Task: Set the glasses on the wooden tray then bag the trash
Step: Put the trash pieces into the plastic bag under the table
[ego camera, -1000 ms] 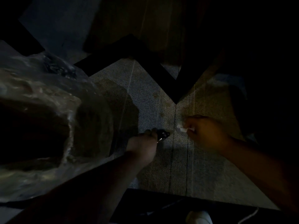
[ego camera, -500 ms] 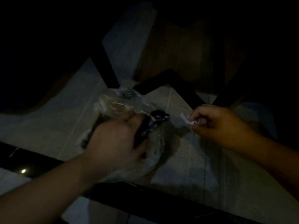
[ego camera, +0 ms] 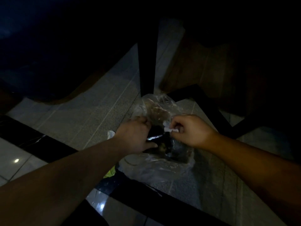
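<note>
A clear plastic trash bag [ego camera: 156, 105] lies on the dim tiled floor, with dark trash visible inside it. My left hand [ego camera: 136, 134] grips the bag's left edge together with a dark shiny wrapper [ego camera: 154, 137] at the bag's mouth. My right hand [ego camera: 189, 129] pinches a small white scrap of paper [ego camera: 170, 130] right at the mouth, close to my left hand. No glasses and no wooden tray are in view.
A black table leg [ego camera: 147, 66] stands just behind the bag, with a black cross brace [ego camera: 211, 108] to its right. A wooden panel [ego camera: 208, 70] rises at the back right. A yellow-green scrap [ego camera: 110, 172] lies on the floor near a black floor stripe [ego camera: 162, 204].
The view swung and the bag now lies further from me on the floor. My right hand brought the white scrap leftward to the bag's mouth. My left hand keeps holding the bag and wrapper.
</note>
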